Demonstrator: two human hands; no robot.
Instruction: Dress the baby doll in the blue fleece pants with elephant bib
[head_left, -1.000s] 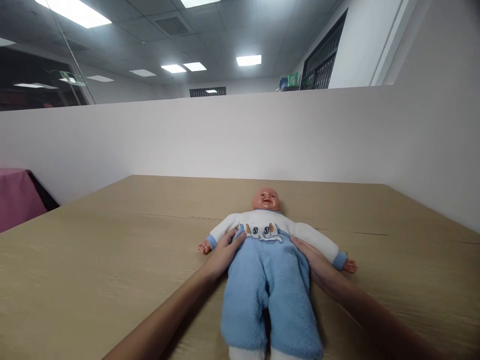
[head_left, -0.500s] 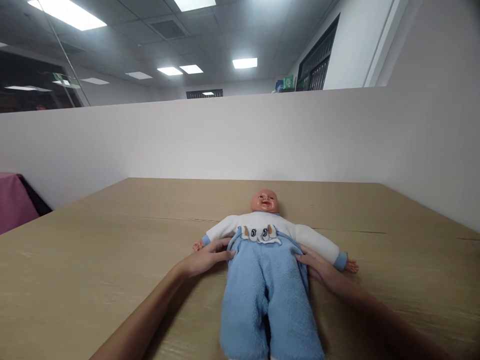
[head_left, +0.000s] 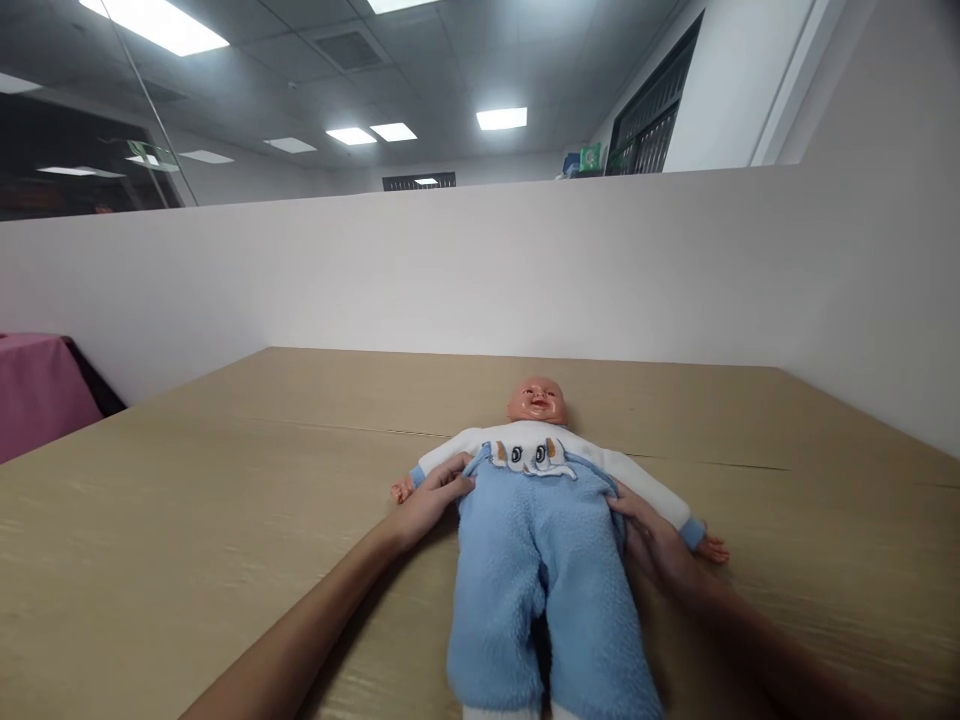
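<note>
Tan tabletop (head_left: 225,530), supine doll (head_left: 538,402), hands (head_left: 427,505) (head_left: 654,535) pinching overalls (head_left: 517,540) at sides, farther apart than earlier

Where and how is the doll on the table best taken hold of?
Probably hold the doll by both sides of its waist, left hand and right hand coming from the side of its legs: it lies face up, legs toward the camera, arms spread wide, leaving both sides reachable.
</note>
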